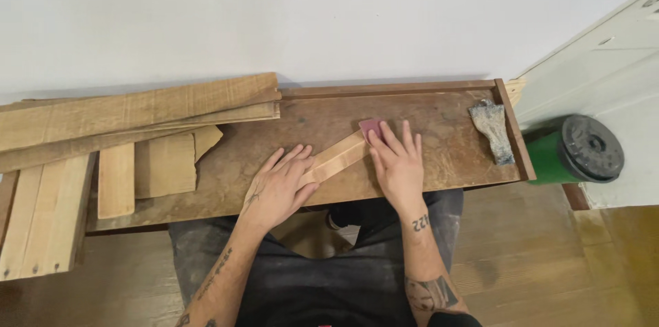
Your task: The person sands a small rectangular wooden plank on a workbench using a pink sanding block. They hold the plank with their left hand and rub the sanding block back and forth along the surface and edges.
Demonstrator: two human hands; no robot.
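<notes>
Counter (446, 155): a long brown board with a raised back edge, lying across in front of the seated person and carrying everything below.

Rough planks (137, 111): a stack well to the left of the grip, angled along the wall, with shorter offcuts (161, 162) just below them.

Green canister (573, 152): dark lid, on its side off the counter's right end, well apart from the hands.

Dirty scraper (493, 131): flat on the counter, to the right of the right hand, not touched.

Wood strip (336, 157): narrow and pale, lying diagonally on the counter between the two hands, its lower end under the left hand and its upper end under the right fingertips.

Left hand (280, 186): flat, palm down, fingers spread and extended; no closed grip, it pins the strip's near end to the counter.

Right hand (397, 162): also flat with fingers stretched forward; they press a small reddish sanding pad (371, 126) onto the strip's far end. The pad is held by downward pressure, not pinched.

Judgement on technique: strokes should run along the strip's length, with the grain. The left hand needs firm, even weight so the strip does not pivot. Keep the pad flat under several fingers, since a tilted pad would likely round the edges. Light pressure near the end should avoid dipping off the tip.
</notes>
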